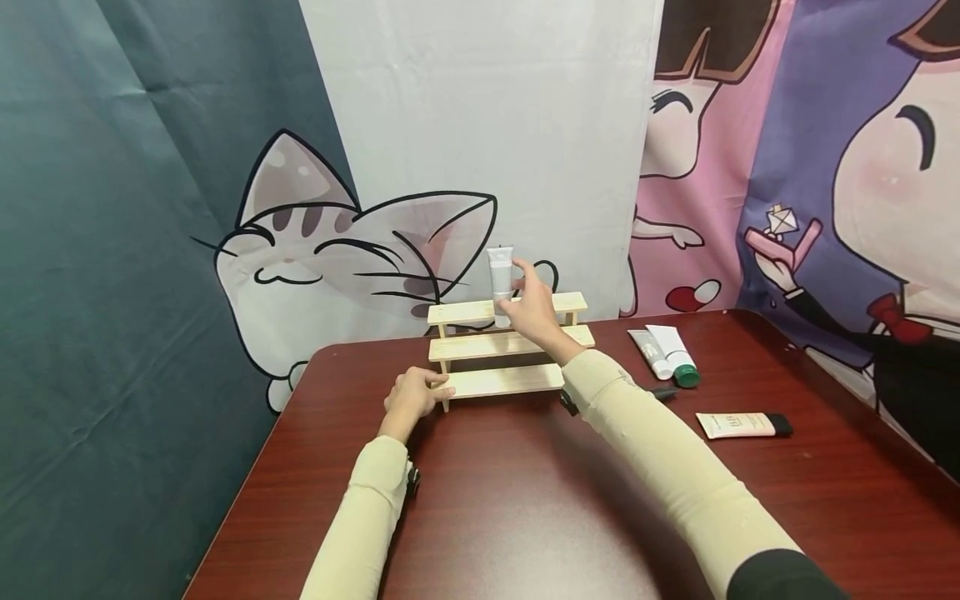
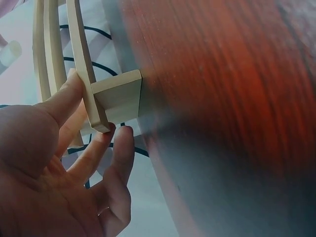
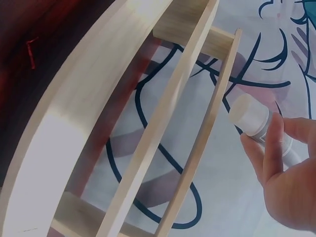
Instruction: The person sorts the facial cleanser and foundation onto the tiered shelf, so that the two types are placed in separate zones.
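A light wooden three-tier rack stands on the table. My left hand holds the left end of its lowest tier; in the left wrist view the thumb presses on the slat and the fingers reach round its end. My right hand pinches a pale grey squeeze tube between thumb and fingers. The tube is upright, its white cap pointing down, and it overlaps the rack's top tier in the head view. From the right wrist, the cap appears beside the top slat.
On the right of the dark red table lie a grey tube, a white tube with a green cap and a pale pink tube with a black cap. A dark object shows beside the right sleeve. Behind hangs a cartoon-printed curtain.
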Tool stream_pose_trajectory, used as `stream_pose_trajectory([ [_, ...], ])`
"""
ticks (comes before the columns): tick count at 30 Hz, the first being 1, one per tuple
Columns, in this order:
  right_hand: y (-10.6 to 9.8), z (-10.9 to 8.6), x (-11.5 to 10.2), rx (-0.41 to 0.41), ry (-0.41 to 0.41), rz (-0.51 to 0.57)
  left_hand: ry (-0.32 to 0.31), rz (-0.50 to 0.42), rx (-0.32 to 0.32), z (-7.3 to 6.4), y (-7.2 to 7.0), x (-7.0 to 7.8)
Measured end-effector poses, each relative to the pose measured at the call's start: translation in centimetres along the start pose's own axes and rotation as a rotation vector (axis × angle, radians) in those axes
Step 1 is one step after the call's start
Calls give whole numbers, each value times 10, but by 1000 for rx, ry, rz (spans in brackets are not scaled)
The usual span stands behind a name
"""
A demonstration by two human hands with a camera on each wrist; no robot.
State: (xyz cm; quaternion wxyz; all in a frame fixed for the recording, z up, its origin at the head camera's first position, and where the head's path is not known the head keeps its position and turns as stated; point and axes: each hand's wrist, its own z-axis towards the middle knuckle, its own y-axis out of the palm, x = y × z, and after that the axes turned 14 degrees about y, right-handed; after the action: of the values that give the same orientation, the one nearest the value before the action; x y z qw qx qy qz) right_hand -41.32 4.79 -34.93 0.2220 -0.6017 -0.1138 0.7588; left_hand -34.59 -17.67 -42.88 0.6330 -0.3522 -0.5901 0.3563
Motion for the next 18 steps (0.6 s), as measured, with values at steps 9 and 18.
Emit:
stream_pose_trajectory([
  [9, 14, 6, -11, -38, 46, 68, -6, -4, 0, -1, -3, -2],
  [18, 25, 13, -16, -55, 41, 106, -3, -2, -11, 0, -1, 1],
])
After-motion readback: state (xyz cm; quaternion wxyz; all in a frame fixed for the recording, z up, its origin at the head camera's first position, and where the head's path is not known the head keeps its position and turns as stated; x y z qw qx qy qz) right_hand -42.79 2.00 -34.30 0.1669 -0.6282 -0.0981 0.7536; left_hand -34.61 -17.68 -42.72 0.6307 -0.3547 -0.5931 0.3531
